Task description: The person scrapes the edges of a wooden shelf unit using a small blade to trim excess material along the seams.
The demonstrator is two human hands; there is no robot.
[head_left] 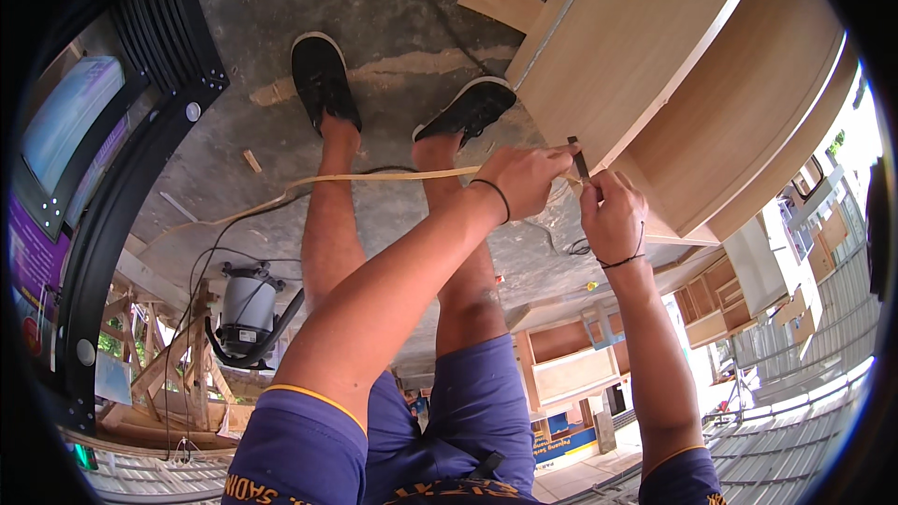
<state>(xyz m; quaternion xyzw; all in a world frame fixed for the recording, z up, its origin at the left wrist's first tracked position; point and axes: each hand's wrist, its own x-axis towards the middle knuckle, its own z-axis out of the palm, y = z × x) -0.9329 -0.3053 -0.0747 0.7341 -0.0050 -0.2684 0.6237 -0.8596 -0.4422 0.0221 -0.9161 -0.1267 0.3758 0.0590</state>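
Observation:
My left hand (526, 182) is closed near the corner of a pale wooden cabinet panel (645, 47). A long, thin tan edging strip (374, 176) runs into it from the left, across my shins. Just right of it, my right hand (614, 213) pinches with thumb and fingers at the lower end of a thin, dark, flat blade-like piece (580, 159). The left fingertips touch the upper part of that dark piece. A short bit of the tan strip shows between the hands. The fingers hide exactly how each end is gripped.
My feet in black shoes (320, 75) stand on the grey concrete floor (238, 112). A wood offcut (500, 0) lies beside the cabinet. A grey-and-black machine with a hose (248, 313) and dark cables sit at left, near a black metal frame (178, 28). Wooden shelving (571, 365) stands behind.

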